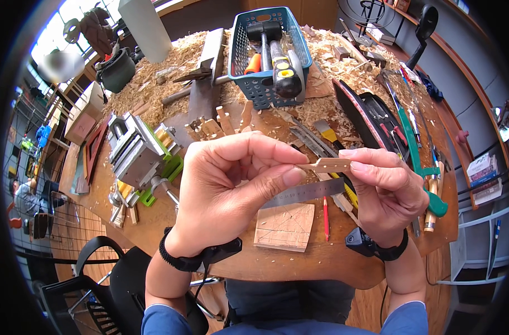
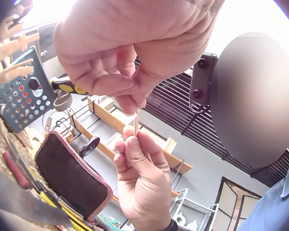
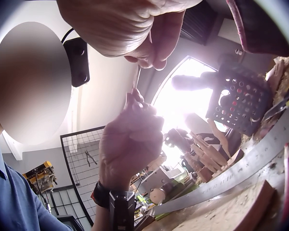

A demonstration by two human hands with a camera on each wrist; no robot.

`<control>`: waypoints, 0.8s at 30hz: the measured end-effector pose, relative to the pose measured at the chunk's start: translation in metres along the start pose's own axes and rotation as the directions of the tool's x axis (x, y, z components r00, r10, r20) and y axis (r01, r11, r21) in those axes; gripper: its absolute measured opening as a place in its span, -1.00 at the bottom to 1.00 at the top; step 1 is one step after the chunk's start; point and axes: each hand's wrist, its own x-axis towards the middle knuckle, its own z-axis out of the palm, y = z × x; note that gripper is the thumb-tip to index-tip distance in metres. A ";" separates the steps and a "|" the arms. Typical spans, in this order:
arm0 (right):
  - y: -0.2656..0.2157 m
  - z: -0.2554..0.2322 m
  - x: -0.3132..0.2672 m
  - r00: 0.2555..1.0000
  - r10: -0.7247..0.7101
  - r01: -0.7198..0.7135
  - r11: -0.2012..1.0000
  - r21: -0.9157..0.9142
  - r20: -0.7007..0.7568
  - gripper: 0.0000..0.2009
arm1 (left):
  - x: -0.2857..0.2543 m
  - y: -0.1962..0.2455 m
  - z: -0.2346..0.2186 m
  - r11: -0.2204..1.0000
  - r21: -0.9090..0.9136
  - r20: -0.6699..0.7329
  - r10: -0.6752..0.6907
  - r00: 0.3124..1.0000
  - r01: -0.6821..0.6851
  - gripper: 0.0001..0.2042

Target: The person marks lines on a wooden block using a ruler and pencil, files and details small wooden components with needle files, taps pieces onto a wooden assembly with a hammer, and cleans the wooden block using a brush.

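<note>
A small thin wooden piece [image 1: 331,165] is held up above the workbench between both hands. The left hand [image 1: 229,187] pinches its narrow end between thumb and forefinger. At its wider end, the right hand [image 1: 385,192] pinches it with thumb and fingertips. Seen edge-on in the left wrist view, the piece [image 2: 136,122] is a thin strip between the left hand [image 2: 135,48] and the right hand [image 2: 147,180]. Below the hands lie a steel ruler [image 1: 307,192], a wooden block [image 1: 285,228] with pencil lines, and a red pencil [image 1: 326,219].
A blue basket [image 1: 254,92] with mallets stands at the back among wood shavings. A metal vise [image 1: 136,151] is on the left. Several carved wooden pieces [image 1: 225,120] stand behind the left hand. On the right are a black case [image 1: 371,120] and a green-handled saw [image 1: 435,204].
</note>
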 end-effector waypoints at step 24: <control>-0.028 -0.006 0.017 0.888 0.424 -0.460 0.831 0.313 0.179 -0.93 | -0.002 0.005 0.040 0.968 0.163 0.008 0.192 0.981 -0.191 -0.92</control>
